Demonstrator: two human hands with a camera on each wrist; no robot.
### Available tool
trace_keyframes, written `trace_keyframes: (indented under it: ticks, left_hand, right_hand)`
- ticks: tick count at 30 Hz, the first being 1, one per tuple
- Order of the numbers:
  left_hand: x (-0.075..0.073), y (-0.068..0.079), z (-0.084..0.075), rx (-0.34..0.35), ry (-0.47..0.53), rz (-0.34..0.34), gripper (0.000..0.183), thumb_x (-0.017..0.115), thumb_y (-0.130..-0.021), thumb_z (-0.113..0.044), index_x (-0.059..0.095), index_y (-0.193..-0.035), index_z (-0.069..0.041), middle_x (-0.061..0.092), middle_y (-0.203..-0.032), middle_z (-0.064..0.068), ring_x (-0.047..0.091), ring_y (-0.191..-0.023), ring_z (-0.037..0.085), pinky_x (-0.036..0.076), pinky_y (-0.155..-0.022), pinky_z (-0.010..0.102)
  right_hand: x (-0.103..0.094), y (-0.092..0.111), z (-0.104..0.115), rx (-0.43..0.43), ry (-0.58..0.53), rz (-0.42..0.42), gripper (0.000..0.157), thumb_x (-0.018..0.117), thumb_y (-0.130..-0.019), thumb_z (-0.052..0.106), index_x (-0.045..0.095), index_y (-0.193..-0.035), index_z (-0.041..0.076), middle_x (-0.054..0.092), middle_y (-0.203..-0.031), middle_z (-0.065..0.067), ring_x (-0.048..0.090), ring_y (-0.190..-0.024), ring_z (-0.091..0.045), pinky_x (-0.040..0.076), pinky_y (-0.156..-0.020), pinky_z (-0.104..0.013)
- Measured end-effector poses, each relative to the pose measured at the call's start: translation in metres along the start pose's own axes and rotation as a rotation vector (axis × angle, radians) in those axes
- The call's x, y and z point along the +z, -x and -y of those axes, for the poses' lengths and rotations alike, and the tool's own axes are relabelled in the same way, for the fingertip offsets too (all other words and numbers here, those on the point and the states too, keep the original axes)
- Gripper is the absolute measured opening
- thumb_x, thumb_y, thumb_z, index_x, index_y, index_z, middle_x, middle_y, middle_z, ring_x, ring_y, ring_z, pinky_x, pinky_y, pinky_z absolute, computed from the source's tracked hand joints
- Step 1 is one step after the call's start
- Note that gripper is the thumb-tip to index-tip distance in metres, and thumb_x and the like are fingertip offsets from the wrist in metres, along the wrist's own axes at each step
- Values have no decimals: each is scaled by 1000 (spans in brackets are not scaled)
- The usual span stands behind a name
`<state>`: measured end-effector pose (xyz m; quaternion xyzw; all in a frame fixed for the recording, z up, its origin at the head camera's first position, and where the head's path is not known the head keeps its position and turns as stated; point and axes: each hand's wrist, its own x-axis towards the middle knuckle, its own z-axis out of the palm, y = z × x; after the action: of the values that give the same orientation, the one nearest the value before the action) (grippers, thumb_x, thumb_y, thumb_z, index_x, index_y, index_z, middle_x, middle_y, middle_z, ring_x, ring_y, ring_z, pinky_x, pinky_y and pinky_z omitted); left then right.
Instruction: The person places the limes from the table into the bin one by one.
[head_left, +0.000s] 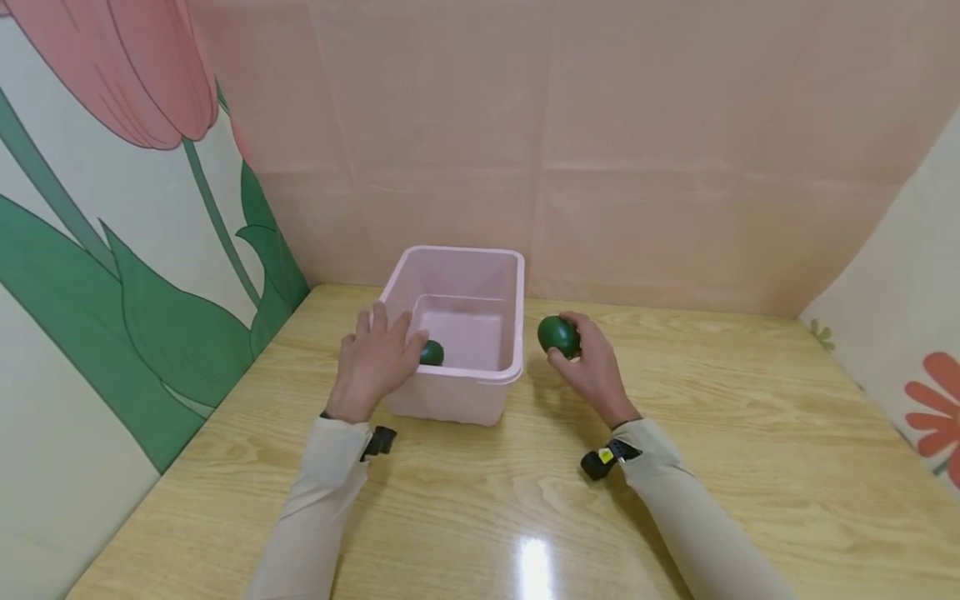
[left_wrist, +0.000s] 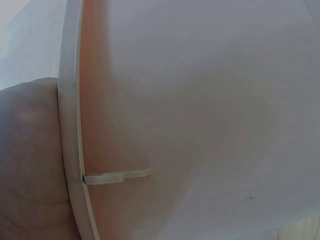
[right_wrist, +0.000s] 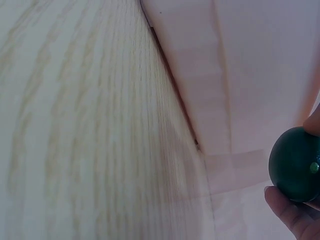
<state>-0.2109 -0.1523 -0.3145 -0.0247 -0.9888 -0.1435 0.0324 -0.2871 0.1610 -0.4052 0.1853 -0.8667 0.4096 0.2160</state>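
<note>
In the head view a pink plastic bin (head_left: 459, 396) stands on the table with its top uncovered. My left hand (head_left: 375, 358) rests over the bin's near left corner, fingers spread. The left wrist view shows its palm (left_wrist: 32, 165) right against the rim (left_wrist: 70, 115). Inside the bin lies a dark green avocado (head_left: 431, 353), partly hidden by the near rim. To the right of the bin, my right hand (head_left: 592, 367) holds another glossy green avocado (head_left: 558, 335) between thumb and fingers. A small pale stem spot shows on this avocado in the right wrist view.
The wood-grain table (head_left: 720, 417) runs back to a pink cloth backdrop (head_left: 675, 167). A flower-printed panel (head_left: 150, 250) rises at the left, and another printed panel (head_left: 915, 317) at the right.
</note>
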Motion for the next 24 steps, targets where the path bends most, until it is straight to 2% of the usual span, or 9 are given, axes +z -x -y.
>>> trace_keyframes:
  ticks: [24]
  left_hand:
    - [0,0,1,13,13,-13,64,29,-106,-48,34,-156,-8,12,-162,30,9,-148,50,25,-108,71]
  right_hand:
    - [-2,0,5,-31,-11,-33,55,70,-84,12,53,-136,2,59,-124,-20,57,-96,-31,49,-73,-43]
